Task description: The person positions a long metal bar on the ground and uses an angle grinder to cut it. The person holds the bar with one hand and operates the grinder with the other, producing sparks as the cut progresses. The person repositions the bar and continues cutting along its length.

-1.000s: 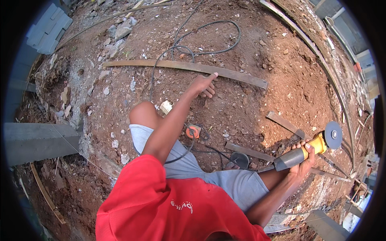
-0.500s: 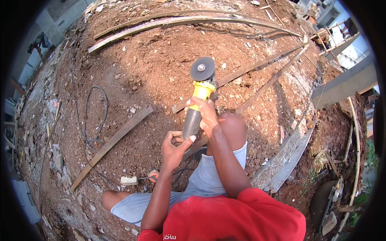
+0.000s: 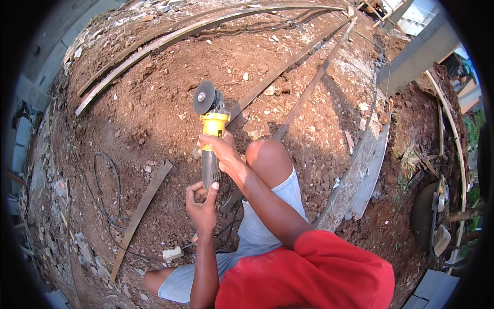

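Note:
A yellow and black angle grinder (image 3: pixel 214 125) points away from me, raised above the dirt, its dark round disc (image 3: pixel 204 97) at the far end. My right hand (image 3: pixel 224 150) wraps round the yellow body just behind the grinder's head. The rear of the black handle rests against my left hand (image 3: pixel 201 203), whose thumb and curled fingers close on its end. Past the grinder's head, a long wooden board (image 3: pixel 290 61) lies on the soil. My bent right knee (image 3: pixel 268 157) is just right of the tool.
A shorter plank (image 3: pixel 140 219) and a looped black cable (image 3: pixel 119 189) lie to the left. Near my left forearm sits a pale block (image 3: pixel 173 253). More long timbers (image 3: pixel 170 38) cross the far ground. At the right are a concrete strip (image 3: pixel 355 170) and a grey post (image 3: pixel 419 51).
The whole view has shifted, so the ground and timbers sit further left. Both hands still hold the grinder, which appears further left with its disc tilted more sideways.

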Tool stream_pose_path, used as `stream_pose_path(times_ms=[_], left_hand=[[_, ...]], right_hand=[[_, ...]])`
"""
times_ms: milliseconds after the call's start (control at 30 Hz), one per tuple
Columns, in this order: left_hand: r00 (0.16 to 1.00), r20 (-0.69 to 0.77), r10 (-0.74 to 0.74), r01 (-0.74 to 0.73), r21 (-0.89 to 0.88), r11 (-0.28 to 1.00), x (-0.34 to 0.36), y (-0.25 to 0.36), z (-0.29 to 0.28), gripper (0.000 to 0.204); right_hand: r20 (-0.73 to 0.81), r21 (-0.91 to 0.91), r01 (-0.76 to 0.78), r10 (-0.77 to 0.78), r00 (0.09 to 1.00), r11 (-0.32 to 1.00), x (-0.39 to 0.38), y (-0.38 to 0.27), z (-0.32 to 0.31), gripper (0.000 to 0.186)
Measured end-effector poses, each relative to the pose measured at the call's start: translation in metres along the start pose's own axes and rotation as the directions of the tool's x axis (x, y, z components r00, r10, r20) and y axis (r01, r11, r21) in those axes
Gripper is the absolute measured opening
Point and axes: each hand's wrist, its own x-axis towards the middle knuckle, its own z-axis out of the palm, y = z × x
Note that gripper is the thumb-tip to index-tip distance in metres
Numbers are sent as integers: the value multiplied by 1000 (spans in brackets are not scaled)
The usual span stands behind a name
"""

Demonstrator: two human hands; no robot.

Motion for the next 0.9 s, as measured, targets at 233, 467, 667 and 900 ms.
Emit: stream_pose_path(times_ms=[233, 467, 667, 900], left_hand=[[971, 218, -99, 118, -76, 990, 20, 7, -28, 43], [992, 97, -78, 38, 362, 931, 54, 31, -147, 38], [755, -611, -238, 242, -78, 967, 75, -58, -313, 31], [305, -943, 132, 725, 320, 610, 54, -113, -405, 70]], right_hand=[[51, -96, -190, 196, 979, 977, 4, 2, 9, 23], [95, -12, -310, 310, 946, 951, 14, -11, -7, 22], [34, -12, -337, 337, 941, 941, 8, -17, -2, 16], [150, -20, -324, 323, 934, 946, 31, -21, -25, 13]])
